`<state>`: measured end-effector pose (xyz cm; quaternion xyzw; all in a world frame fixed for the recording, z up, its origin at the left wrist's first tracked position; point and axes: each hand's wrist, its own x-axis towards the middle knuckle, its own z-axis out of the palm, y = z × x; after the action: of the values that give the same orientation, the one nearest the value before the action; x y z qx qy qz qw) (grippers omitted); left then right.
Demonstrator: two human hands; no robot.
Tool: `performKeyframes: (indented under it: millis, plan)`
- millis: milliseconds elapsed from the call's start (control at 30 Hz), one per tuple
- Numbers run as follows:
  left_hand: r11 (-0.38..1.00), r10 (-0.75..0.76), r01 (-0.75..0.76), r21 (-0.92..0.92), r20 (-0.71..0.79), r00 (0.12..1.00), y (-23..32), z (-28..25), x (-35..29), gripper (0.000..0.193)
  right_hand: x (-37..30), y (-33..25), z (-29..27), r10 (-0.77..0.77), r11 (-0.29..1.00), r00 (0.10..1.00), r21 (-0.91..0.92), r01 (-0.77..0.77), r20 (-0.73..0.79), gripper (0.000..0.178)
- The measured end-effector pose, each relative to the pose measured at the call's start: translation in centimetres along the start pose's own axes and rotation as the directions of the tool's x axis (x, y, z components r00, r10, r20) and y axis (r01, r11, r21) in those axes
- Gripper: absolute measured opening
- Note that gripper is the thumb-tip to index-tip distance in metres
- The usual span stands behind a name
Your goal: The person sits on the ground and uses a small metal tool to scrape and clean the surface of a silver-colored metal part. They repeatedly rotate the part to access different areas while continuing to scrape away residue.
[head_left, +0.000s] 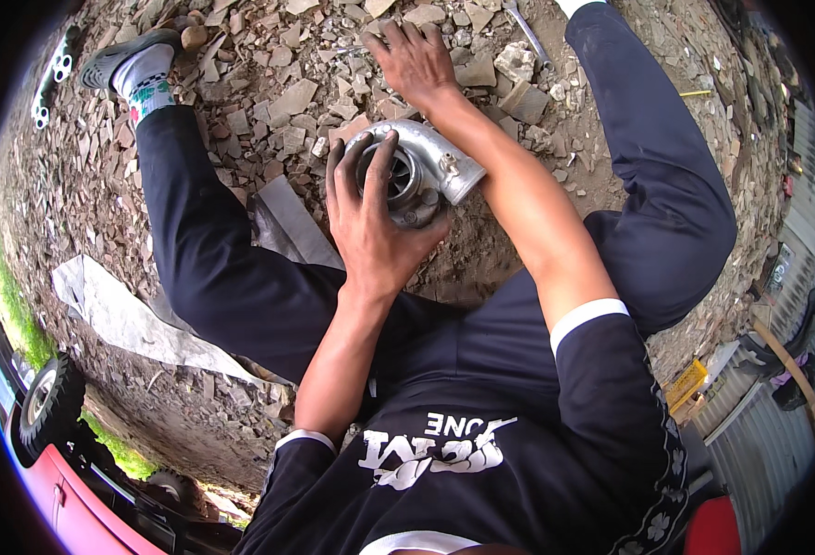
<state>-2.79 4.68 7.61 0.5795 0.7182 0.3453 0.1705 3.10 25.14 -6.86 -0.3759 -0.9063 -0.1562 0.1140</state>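
I sit on rubble-strewn ground with my legs spread. Between them lies a silver metal turbocharger housing (426, 162), its round inlet facing up. My left hand (370, 217) grips it from the near side, dirty fingers spread over the inlet rim. My right hand (414, 60) reaches past the housing and rests flat on the stones beyond it, fingers spread, holding nothing that I can see.
Broken stones and brick pieces (287, 92) cover the ground. A metal wrench (524, 28) lies at the top near my right leg. A torn grey sheet (130, 319) lies at left. A red vehicle with a wheel (47, 407) stands lower left; corrugated metal (768, 435) at right.
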Motion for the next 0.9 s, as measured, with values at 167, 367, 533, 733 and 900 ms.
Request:
performKeyframes:
  millis: [167, 367, 533, 733, 900]
  plan:
    - [1.0, -0.006, 0.007, -0.023, 0.061, 0.998, 0.1, 0.1, 0.2, 0.092, 0.8, -0.2, 1.2, -0.035, 0.999, 0.999, 0.024, 0.034, 0.039, 0.04]
    - [0.999, 0.022, -0.021, -0.029, 0.051, 0.998, 0.2, 0.7, 0.0, 0.096, 2.1, -0.8, 3.0, -0.031, 0.979, 0.999, 0.202, 0.036, -0.027, 0.042]
    - [0.999, -0.031, 0.032, -0.01, 0.086, 0.996, 0.5, 0.4, -0.4, 0.097, 1.3, -0.1, 0.2, 0.017, 0.983, 0.999, 0.186, -0.008, -0.045, 0.039]
    - [0.999, -0.038, 0.04, -0.03, 0.043, 0.998, 0.1, 0.6, -1.1, 0.095, -1.0, 0.4, -1.1, 0.133, 0.98, 0.978, 0.128, -0.154, 0.158, 0.04]
    - [0.999, 0.014, -0.014, 0.035, 0.017, 1.0, 0.3, 0.9, -2.2, 0.099, -2.6, 2.5, -2.4, 0.227, 0.966, 0.934, 0.061, -0.253, 0.276, 0.05]
